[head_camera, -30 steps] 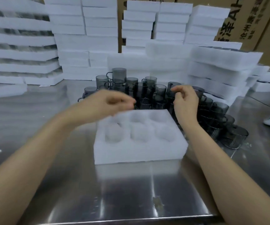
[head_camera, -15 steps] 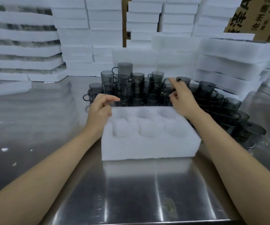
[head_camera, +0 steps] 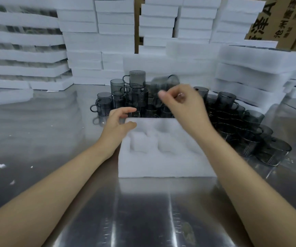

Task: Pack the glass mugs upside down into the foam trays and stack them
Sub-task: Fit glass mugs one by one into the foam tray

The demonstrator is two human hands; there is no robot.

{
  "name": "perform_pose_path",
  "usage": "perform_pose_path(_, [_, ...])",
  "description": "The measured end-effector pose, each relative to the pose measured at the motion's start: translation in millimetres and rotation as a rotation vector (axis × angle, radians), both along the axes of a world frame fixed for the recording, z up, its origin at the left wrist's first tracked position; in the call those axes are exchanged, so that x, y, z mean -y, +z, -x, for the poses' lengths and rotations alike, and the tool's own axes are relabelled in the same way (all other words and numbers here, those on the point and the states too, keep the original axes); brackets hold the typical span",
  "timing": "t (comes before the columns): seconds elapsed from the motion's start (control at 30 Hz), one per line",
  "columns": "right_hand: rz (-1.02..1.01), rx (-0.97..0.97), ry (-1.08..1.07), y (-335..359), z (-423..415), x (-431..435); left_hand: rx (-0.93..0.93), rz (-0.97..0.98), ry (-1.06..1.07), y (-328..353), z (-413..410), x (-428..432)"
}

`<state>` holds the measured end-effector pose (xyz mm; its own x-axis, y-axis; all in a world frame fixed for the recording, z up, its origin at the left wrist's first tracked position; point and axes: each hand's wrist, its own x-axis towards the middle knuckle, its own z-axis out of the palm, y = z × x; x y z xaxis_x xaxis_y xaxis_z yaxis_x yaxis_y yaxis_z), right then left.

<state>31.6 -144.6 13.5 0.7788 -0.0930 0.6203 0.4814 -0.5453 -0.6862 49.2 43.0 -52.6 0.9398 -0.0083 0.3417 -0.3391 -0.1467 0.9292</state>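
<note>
one foam tray [head_camera: 161, 166], left hand [head_camera: 116, 125] slack at its corner; one blurred mug [head_camera: 166, 82] (probably) in right hand [head_camera: 186, 106] grip

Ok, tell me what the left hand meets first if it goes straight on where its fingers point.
Most likely the grey glass mugs packed just behind the far-left corner of the foam tray. The left hand points forward-right past that corner; nothing shows in between, though depth is unclear.
</note>
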Motion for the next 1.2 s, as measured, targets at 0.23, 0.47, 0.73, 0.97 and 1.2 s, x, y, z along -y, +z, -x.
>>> perform_pose_path(0.23, [0.196, 0.006, 0.216, -23, 4, -21, -0.014, 0.142, -0.072, -3, -6, -10])
perform_pose_path(0.47, [0.270, -0.014, 0.227, -23, 6, -20, 0.017, 0.103, 0.059, -2, -5, -6])
perform_pose_path(0.73, [0.297, 0.096, 0.221, -19, 11, -20, 0.053, 0.092, -0.030, 6, 5, -1])
perform_pose_path(0.97, [0.305, 0.082, 0.255, -18, 12, -18, 0.029, 0.024, -0.018, 4, 2, -1])
perform_pose_path(1.2, [0.404, 0.119, 0.313, -20, 12, -18, 0.033, 0.076, 0.002, 2, 0, 0])
